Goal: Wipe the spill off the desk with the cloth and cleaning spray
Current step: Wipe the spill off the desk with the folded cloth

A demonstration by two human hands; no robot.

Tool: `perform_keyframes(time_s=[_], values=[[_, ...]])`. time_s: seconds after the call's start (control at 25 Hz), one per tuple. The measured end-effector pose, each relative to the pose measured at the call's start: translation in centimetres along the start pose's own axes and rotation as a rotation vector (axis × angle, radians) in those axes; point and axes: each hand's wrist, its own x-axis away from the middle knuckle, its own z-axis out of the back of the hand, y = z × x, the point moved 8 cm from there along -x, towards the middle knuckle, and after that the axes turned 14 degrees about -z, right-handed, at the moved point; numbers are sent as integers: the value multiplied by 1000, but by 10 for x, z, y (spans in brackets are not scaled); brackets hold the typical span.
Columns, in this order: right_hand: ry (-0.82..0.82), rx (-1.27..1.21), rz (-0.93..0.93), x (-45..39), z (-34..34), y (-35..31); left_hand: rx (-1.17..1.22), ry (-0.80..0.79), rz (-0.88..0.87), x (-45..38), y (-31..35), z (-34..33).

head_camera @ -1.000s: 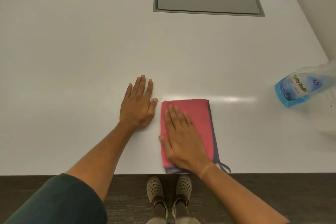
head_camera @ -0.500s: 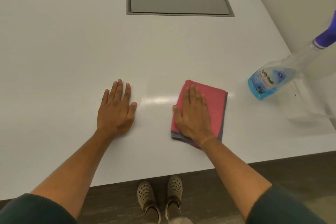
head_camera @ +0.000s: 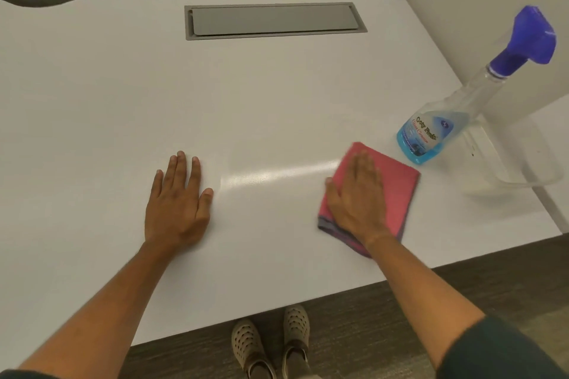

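A folded pink cloth (head_camera: 397,191) with a grey-blue edge lies on the white desk (head_camera: 246,95), right of centre. My right hand (head_camera: 357,197) presses flat on top of it, fingers together and pointing away from me. My left hand (head_camera: 178,203) rests flat on the bare desk to the left, fingers spread, holding nothing. A clear spray bottle (head_camera: 431,132) with blue liquid and a purple trigger head stands just beyond the cloth's far right corner. A glossy streak (head_camera: 271,174) shows on the desk between my hands. No spill is plainly visible.
A grey recessed cable hatch (head_camera: 274,20) sits at the back of the desk. A pale partition wall (head_camera: 492,9) borders the right side. The desk's front edge runs diagonally, with dark floor and my shoes (head_camera: 271,344) below it.
My right hand has slid the cloth to the right, away from my left hand and up close to the spray bottle. My left hand has stayed flat on the desk.
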Motion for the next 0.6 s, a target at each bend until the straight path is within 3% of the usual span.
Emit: perform_keyframes(time_s=[0.16, 0.28, 0.4, 0.6], values=[[-57, 44, 372, 49, -19, -77, 3, -13, -2, 0, 0, 0], [-138, 44, 572, 102, -21, -66, 12, -12, 0, 1, -2, 1], [-156, 16, 472, 106, -18, -14, 6, -15, 0, 0, -2, 0], [-34, -107, 41, 69, 0, 53, 5, -9, 0, 0, -2, 0]])
